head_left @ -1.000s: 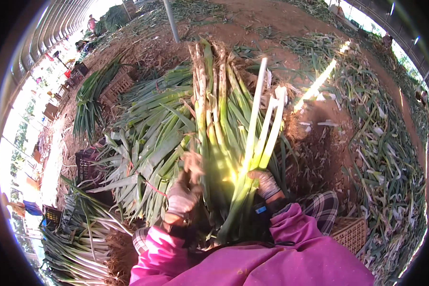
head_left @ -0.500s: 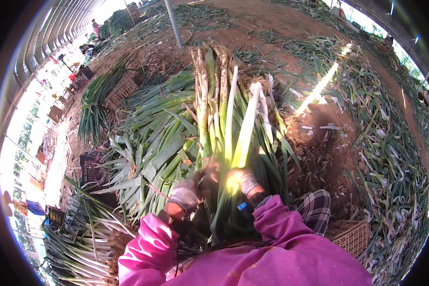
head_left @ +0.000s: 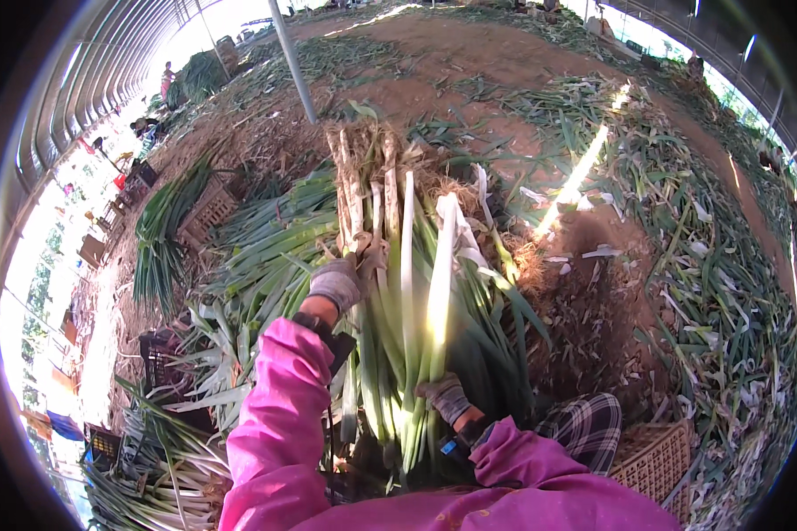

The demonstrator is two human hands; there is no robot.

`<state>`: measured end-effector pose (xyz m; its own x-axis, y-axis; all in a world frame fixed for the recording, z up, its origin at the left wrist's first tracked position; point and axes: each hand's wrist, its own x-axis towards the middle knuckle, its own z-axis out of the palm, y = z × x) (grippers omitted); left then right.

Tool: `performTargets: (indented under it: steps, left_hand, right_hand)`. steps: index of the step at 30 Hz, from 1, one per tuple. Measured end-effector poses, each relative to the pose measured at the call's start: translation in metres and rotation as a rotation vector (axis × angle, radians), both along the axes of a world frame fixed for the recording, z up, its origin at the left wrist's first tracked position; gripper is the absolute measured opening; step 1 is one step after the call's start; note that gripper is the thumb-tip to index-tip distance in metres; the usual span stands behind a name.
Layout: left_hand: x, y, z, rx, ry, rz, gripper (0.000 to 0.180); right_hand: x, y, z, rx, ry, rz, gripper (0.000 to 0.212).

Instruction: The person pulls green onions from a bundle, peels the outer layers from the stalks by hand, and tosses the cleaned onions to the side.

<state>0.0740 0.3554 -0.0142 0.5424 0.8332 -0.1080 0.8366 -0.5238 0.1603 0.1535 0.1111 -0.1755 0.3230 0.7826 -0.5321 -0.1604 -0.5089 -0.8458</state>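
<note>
A thick bunch of long green onions stretches away from my lap, with roots and soil-stained brown stalks (head_left: 350,195) at the far end and some peeled white stalks (head_left: 444,234) on the right. My left hand (head_left: 338,281), in a greyish knit glove, is closed round a green onion at the upper left of the bunch, where loose brown outer skin (head_left: 374,255) hangs. Lower down, my gloved right hand (head_left: 444,395) wraps round the green part of the peeled green onions. Its fingertips are partly hidden by the leaves.
A leafy heap (head_left: 274,239) lies left of the bunch. White-stalked green onions (head_left: 164,482) are piled at the lower left. A tan plastic crate (head_left: 655,465) stands by my right knee. Leaf scraps (head_left: 717,310) cover the ground at right. A metal pole (head_left: 292,62) rises ahead.
My left hand has moved up and away, onto the soil-stained stalks. My right hand has come down closer to my body, along the leaves. The view has shifted slightly.
</note>
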Motion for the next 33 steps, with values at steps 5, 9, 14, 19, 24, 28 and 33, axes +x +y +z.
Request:
performTargets:
  steps: [5, 9, 14, 19, 24, 28, 33]
  left_hand:
    - [0.032, -0.005, 0.031, 0.01, 0.054, -0.043, 0.038]
    - [0.006, -0.02, 0.006, -0.006, 0.005, 0.103, 0.044]
    - [-0.04, -0.115, 0.022, -0.195, -0.389, 0.116, 0.041]
    - [-0.138, -0.153, -0.053, -0.094, -0.14, 0.49, 0.063]
    - [-0.033, -0.165, -0.064, 0.005, -0.682, 0.203, 0.06]
    - [-0.024, -0.122, -0.112, -0.303, -0.888, 0.451, 0.032]
    - [0.028, -0.186, -0.051, -0.826, -1.486, 0.47, 0.027]
  right_hand:
    - [-0.001, 0.0, -0.003, 0.066, -0.095, 0.006, 0.017]
    - [-0.006, 0.002, -0.018, 0.174, -0.184, 0.049, 0.017]
    - [0.007, -0.003, -0.007, 0.104, -0.055, 0.014, 0.015]
    - [0.007, -0.022, -0.008, 0.066, -0.114, 0.356, 0.015]
    - [0.022, -0.105, 0.013, 0.225, 0.218, 0.066, 0.015]
    - [-0.01, -0.111, 0.061, 0.421, 0.374, 0.07, 0.02]
    - [0.009, -0.115, 0.046, 0.334, 0.059, 0.035, 0.021]
